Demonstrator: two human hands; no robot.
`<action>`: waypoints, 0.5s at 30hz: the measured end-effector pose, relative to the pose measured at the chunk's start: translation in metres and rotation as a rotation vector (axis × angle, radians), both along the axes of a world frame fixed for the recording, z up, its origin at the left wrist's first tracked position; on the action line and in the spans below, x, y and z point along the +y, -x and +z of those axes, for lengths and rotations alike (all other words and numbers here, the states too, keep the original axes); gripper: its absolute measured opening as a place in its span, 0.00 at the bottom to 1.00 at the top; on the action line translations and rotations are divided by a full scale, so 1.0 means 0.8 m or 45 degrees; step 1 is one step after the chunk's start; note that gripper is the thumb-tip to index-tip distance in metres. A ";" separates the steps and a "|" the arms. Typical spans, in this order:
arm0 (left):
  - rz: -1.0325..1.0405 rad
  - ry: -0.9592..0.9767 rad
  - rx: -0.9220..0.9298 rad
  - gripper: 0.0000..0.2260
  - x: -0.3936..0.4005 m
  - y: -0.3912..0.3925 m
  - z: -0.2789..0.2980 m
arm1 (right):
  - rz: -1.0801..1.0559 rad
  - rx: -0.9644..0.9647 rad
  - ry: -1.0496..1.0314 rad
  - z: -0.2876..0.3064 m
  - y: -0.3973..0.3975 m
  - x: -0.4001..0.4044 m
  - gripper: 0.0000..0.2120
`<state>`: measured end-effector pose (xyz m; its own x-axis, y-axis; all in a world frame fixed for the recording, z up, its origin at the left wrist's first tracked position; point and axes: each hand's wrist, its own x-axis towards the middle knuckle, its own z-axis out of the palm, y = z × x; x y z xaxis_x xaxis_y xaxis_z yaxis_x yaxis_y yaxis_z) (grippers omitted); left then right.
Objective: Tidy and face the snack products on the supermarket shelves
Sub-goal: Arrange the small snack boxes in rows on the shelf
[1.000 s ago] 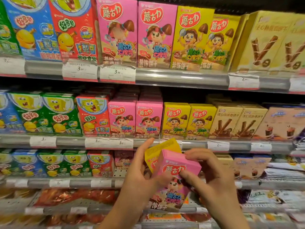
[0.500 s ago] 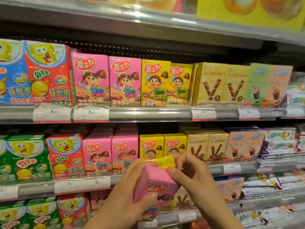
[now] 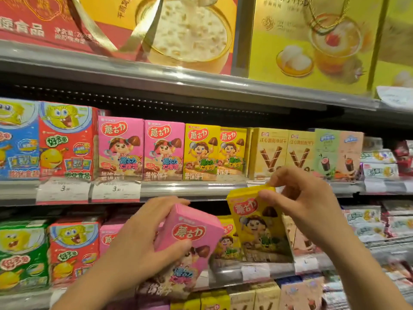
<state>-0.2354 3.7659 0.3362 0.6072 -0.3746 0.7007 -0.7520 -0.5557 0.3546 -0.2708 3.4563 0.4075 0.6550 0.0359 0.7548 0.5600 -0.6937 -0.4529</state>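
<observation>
My left hand (image 3: pixel 143 238) grips a pink snack box (image 3: pixel 192 245) by its left side, tilted, in front of the lower shelf. Beside it on the right, my right hand (image 3: pixel 299 204) pinches the top of a yellow snack box (image 3: pixel 257 227) of the same brand. The two boxes are apart, faces toward me. On the shelf above stand two matching pink boxes (image 3: pixel 143 151) and two yellow boxes (image 3: pixel 214 153), upright and facing out.
Red, blue and green cartoon boxes (image 3: pixel 67 142) fill the left of both shelves. Stick-biscuit boxes (image 3: pixel 283 153) and green and pink boxes stand to the right. Price tags (image 3: pixel 116 190) hang on the shelf rail. Large gift boxes (image 3: pixel 312 41) sit on the top shelf.
The view has tilted upward. The two boxes, held together before, are now separated: the yellow one pulled up and right by my right hand, the pink one kept in my left.
</observation>
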 end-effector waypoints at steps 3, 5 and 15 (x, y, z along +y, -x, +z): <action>0.210 -0.188 -0.193 0.34 0.004 -0.025 -0.006 | 0.010 0.017 0.023 0.027 -0.008 -0.016 0.17; 0.302 -0.269 -0.218 0.37 0.009 -0.042 -0.014 | 0.032 0.046 0.091 0.045 -0.011 -0.026 0.18; 0.412 -0.336 -0.311 0.36 0.008 -0.061 -0.027 | -0.112 -0.048 0.520 0.107 -0.042 -0.028 0.18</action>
